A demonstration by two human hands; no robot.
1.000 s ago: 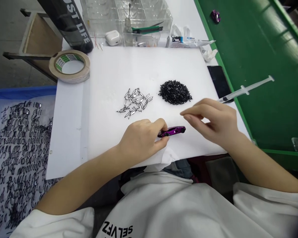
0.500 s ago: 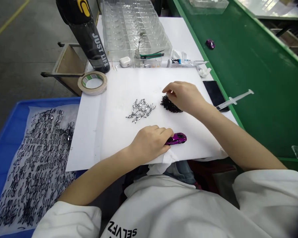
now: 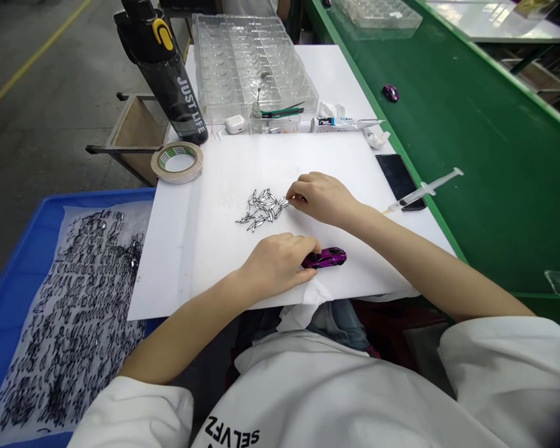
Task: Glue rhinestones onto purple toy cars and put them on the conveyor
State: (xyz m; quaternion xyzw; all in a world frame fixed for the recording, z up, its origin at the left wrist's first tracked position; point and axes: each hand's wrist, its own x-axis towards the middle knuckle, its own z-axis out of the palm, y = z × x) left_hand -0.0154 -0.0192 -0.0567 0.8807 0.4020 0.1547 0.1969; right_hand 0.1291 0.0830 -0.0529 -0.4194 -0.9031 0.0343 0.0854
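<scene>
Car [image 3: 325, 257], glossy purple, under left hand [image 3: 275, 265]; right hand [image 3: 321, 199] by pointed crystals [image 3: 261, 210].

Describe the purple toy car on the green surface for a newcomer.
On the green-covered table right of the white sheet, look above the syringe. The small purple toy car lies there alone, unlike the other purple car in the left hand.

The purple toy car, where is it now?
In the head view, the purple toy car is on the white board, in the left hand, just below the pile of pointed clear pieces.
</scene>
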